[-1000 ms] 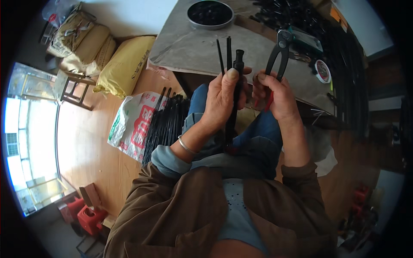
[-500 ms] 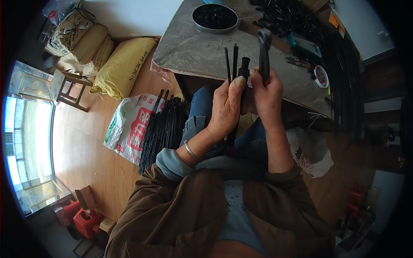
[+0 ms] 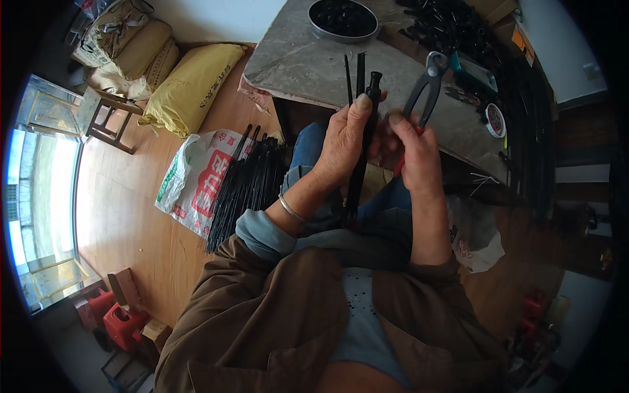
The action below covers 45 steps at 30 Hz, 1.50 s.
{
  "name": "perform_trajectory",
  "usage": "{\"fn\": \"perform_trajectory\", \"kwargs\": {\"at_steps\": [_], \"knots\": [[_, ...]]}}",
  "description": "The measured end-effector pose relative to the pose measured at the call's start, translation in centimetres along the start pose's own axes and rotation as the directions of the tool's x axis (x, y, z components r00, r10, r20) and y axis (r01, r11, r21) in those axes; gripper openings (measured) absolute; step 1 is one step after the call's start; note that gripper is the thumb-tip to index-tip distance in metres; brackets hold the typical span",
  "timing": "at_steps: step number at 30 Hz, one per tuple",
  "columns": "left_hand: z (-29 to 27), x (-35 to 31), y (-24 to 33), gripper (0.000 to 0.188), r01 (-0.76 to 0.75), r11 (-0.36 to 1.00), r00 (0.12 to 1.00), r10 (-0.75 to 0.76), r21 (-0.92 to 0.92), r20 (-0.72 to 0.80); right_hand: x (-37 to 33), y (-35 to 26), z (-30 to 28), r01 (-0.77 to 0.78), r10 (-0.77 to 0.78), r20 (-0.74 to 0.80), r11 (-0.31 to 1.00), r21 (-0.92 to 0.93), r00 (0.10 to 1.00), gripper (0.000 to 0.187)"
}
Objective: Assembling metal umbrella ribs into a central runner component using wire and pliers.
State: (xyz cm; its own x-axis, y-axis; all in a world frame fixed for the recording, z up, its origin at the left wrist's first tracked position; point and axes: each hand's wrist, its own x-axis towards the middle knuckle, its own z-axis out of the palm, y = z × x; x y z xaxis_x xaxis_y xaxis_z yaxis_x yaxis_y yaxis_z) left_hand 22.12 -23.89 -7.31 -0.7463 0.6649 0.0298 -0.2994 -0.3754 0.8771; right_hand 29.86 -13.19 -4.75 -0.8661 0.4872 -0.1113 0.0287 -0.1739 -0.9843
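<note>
My left hand (image 3: 342, 141) is closed around thin black rods (image 3: 361, 73) and a thicker black tube (image 3: 374, 84) with a flared, knob-like end. These stand roughly upright, and their lower parts run down between my knees. Just to the right, my right hand (image 3: 419, 154) grips a pair of pincers (image 3: 430, 85) by the handles, which are dark near the head and red lower down. The pincers' rounded head points up and away, apart from the tube. Some fingers of my right hand are hidden or blurred behind the handles.
A grey stone-patterned table (image 3: 282, 65) stands ahead, bearing a metal bowl (image 3: 313, 29) of black parts, a black heap (image 3: 445, 29), a teal tray (image 3: 483, 77) and a round tin (image 3: 496, 121). Left lie black rods (image 3: 246, 190) on a white bag (image 3: 187, 173), a yellow sack (image 3: 193, 88) and a stool (image 3: 111, 124).
My right hand has shifted right, away from the tube, and turned the pincers so that their head and both handles show. My left hand keeps its grip on the rods and tube.
</note>
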Motion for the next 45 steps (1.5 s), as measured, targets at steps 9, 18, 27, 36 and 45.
{"fn": "perform_trajectory", "kwargs": {"at_steps": [9,18,27,36,45], "knots": [[-0.3,-0.1,-0.2,0.062,-0.003,1.000,0.999,0.002,0.028,0.041,-0.8,0.1,1.0,0.061,-0.063,-0.011,0.992,-0.111,0.998,0.024],[-0.2,-0.1,-0.4,0.060,-0.025,1.000,0.998,0.024,0.015,0.054,-0.8,0.1,1.0,0.063,-0.065,-0.026,0.996,-0.055,0.998,0.026],[0.0,0.0,-0.7,0.057,-0.052,0.997,0.998,0.053,-0.051,0.027,-0.8,0.3,0.9,0.082,-0.084,-0.026,0.995,-0.062,0.996,0.027],[0.4,0.0,-0.5,0.058,-0.039,0.999,0.999,0.040,-0.010,0.028,-0.8,0.4,0.6,0.085,-0.088,-0.030,0.992,-0.093,0.996,0.024],[0.0,-0.1,0.5,0.063,0.038,0.998,0.991,-0.031,-0.053,0.127,-0.5,-2.5,0.0,0.097,-0.068,0.112,0.954,-0.285,0.991,0.023]]}}
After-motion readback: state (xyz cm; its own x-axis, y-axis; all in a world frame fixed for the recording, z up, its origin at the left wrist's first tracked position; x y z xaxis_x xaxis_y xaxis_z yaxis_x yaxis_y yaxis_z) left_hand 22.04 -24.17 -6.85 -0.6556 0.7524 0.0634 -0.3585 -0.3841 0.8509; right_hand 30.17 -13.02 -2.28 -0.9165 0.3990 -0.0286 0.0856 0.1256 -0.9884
